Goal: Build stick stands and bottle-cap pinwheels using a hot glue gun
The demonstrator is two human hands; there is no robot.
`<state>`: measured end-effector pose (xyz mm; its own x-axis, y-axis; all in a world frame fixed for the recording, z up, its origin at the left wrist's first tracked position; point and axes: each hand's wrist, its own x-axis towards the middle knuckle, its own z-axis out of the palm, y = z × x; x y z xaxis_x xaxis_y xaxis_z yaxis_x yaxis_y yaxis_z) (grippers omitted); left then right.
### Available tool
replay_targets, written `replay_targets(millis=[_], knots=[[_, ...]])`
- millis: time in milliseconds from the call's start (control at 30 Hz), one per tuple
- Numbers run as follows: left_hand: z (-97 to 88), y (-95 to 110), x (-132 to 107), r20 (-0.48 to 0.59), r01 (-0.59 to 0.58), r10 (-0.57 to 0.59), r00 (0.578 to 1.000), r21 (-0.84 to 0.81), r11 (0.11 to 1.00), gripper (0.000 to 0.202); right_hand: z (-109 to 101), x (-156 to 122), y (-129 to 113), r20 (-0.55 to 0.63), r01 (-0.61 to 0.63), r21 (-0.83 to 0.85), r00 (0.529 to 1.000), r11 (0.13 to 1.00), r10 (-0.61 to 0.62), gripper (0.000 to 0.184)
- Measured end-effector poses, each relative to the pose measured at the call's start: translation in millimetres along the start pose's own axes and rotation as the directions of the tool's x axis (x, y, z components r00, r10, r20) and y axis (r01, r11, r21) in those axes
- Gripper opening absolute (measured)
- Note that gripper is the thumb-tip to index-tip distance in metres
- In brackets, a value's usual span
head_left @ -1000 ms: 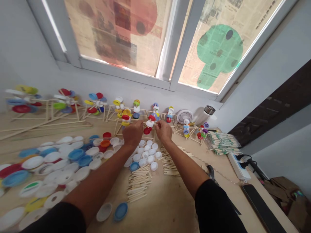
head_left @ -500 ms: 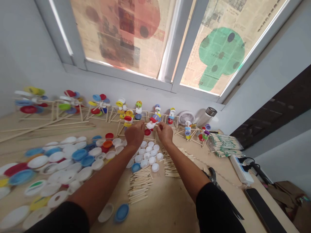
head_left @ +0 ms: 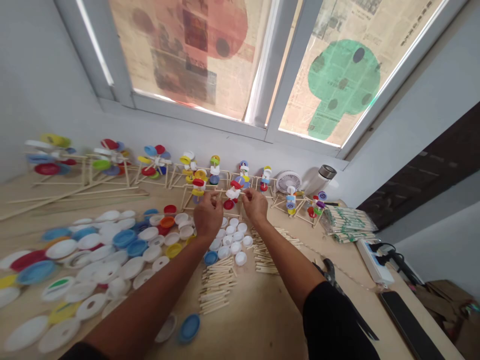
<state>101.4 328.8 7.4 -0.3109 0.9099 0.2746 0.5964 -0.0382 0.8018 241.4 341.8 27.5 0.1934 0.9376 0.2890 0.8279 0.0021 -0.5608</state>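
Between my hands stands a small wheel of bottle caps (head_left: 233, 193), red, white and blue, on a frame of pale wooden sticks. My right hand (head_left: 255, 207) is closed in a pinch on the wheel's stick axle at its right side. My left hand (head_left: 208, 216) is a little left of the wheel and apart from it, fingers curled together; what they hold, if anything, is too small to make out. Just left of it, another cap wheel (head_left: 198, 188) in red and yellow stands on its own stick frame, partly behind my hand.
More cap wheels (head_left: 155, 159) line the wall. Loose caps (head_left: 125, 239) spread at left, with small white caps (head_left: 235, 247) in the middle. Short sticks (head_left: 217, 287) lie in front. At right are a fan (head_left: 288, 182), flask (head_left: 320, 181), bagged sticks (head_left: 348, 222), power strip (head_left: 375, 262), phone (head_left: 408, 322) and black-handled tool (head_left: 330, 272).
My left hand has drawn back from the wheel's left side, slightly left and toward me. My right hand keeps its pinch at the right side. The view has shifted slightly.
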Motion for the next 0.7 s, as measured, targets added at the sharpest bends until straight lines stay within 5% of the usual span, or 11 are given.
replay_targets(millis=[333,700], knots=[[10.1,3,1,0.143,0.195,-0.166,0.976,-0.225,0.955,0.043,-1,-1,-1,-0.007,0.004,-0.008,1.000,1.000,-0.004,0.012],[11.8,-7,13,0.049,0.174,-0.168,0.985,-0.195,0.965,0.037,0,0,-3,-0.006,-0.007,-0.016,1.000,1.000,0.007,0.013]])
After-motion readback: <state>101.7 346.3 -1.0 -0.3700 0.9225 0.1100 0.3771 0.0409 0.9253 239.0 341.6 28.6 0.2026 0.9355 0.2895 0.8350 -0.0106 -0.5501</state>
